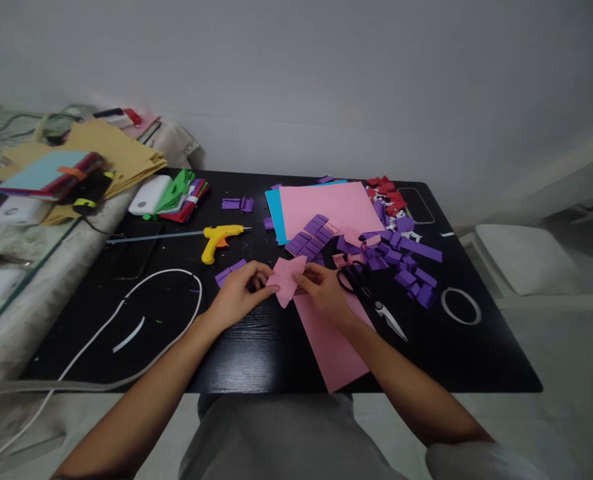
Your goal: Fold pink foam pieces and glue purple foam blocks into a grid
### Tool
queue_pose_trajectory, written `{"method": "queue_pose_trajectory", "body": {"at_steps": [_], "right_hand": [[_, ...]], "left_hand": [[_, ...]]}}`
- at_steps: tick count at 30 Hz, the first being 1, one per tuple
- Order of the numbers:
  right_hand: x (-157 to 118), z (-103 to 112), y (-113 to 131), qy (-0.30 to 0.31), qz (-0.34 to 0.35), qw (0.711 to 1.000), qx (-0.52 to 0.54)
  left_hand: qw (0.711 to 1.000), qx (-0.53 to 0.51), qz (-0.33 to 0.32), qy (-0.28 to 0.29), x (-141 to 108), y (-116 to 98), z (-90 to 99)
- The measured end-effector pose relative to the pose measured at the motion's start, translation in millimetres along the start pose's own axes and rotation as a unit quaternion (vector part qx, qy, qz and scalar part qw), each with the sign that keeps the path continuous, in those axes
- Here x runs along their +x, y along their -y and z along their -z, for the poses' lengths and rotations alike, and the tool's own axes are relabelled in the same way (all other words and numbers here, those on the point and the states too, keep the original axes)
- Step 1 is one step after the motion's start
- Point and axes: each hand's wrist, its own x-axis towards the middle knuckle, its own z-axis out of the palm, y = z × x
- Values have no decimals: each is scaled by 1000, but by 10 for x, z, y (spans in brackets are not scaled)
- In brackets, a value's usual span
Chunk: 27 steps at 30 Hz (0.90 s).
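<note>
A small pink paper shape (286, 277) with several points is held up over the black table's middle. My left hand (243, 290) pinches its left edge between thumb and fingers. On its right edge, my right hand (323, 290) grips it the same way. Under and beside my right hand lies a long pink sheet (331, 340). Just behind the hands are folded purple paper strips (309, 237), partly on a larger pink sheet (326, 203) with a blue sheet (275, 213) beneath. Scissors (389, 320) rest right of my right hand, blades apart.
A yellow glue gun (221, 240) lies left of centre. A white cable (121, 307) loops across the left side. Purple pieces (416, 280), red pieces (389, 193) and a white ring (461, 305) are at the right. Green and red paper bundles (181, 200) sit back left.
</note>
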Motion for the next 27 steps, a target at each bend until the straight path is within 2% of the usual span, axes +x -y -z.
{"method": "queue_pose_trajectory", "body": {"at_steps": [2, 4, 9, 14, 27], "right_hand": [[-8, -5, -7, 0, 7, 1000, -8], [-18, -11, -20, 2, 13, 1000, -22], [-30, -25, -35, 0, 13, 1000, -28], [-27, -21, 1, 2, -8, 1000, -4], [-36, -14, -34, 3, 23, 999, -24]], "left_hand": [[999, -34, 16, 24, 1, 6, -12], [998, -44, 3, 44, -3, -1, -24], [999, -25, -31, 30, -18, -52, -39], [998, -24, -33, 51, -15, -77, -25], [994, 17, -84, 65, -48, -49, -74]]}}
